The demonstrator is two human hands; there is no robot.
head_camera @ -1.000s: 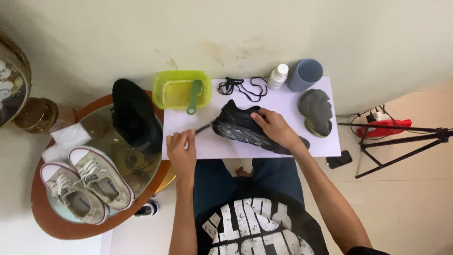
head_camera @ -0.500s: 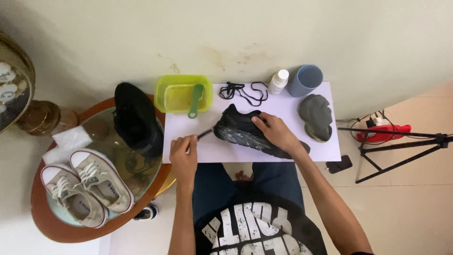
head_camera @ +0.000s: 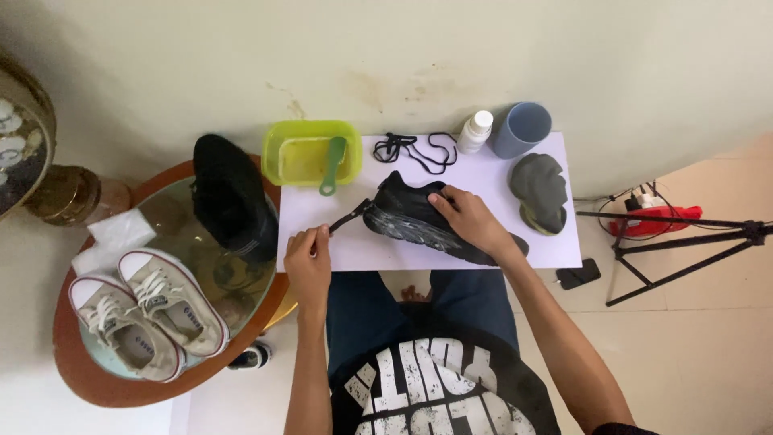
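A black sneaker (head_camera: 407, 216) lies on its side on a white board (head_camera: 555, 250) across my lap. My right hand (head_camera: 469, 219) presses on its upper and holds it steady. My left hand (head_camera: 307, 259) grips a thin dark tool (head_camera: 348, 217), probably a small brush, whose tip touches the toe end of the sneaker. A loose black shoelace (head_camera: 415, 149) lies on the board behind the shoe.
A green tub (head_camera: 282, 149) with a green-handled brush (head_camera: 332, 165), a white bottle (head_camera: 473, 131), a blue cup (head_camera: 522, 129) and a grey cloth (head_camera: 539, 189) sit at the back. On the round table (head_camera: 76, 370) left: another black shoe (head_camera: 232, 197), two white sneakers (head_camera: 145, 314). A tripod (head_camera: 684, 242) stands right.
My left hand and the tool have shifted slightly; the view has moved a little. The right hand stays on the sneaker.
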